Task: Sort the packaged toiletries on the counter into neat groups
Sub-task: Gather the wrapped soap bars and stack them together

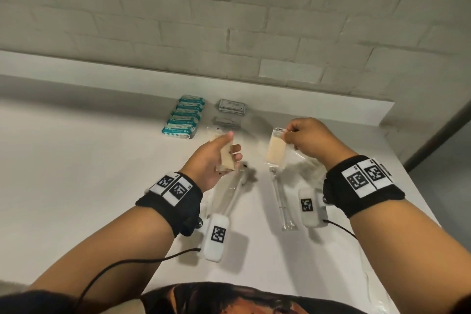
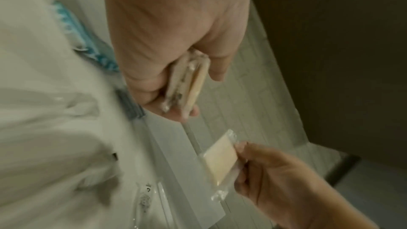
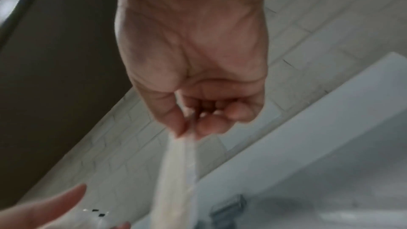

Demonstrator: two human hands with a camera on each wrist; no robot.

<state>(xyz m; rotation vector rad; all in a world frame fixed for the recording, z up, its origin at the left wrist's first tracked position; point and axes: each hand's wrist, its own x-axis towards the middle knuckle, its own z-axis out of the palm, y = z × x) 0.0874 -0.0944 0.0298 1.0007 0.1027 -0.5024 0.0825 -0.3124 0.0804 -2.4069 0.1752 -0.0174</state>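
Left hand (image 1: 212,158) gripping beige packets (image 1: 227,158), right hand (image 1: 309,138) pinching beige packet (image 1: 275,149)

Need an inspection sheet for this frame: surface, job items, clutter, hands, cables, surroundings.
Surface: white counter, raised ledge at back.
Job's things: teal packs in a row; grey packets stacked beside them; long clear-wrapped items lying near the front edge.
Clutter: nothing seen.
Grippers: left hand holds beige packets; right hand pinches one beige packet by its top, above the counter.
Cables: black cable from the left wrist unit, another at the right.
Surroundings: white brick wall.
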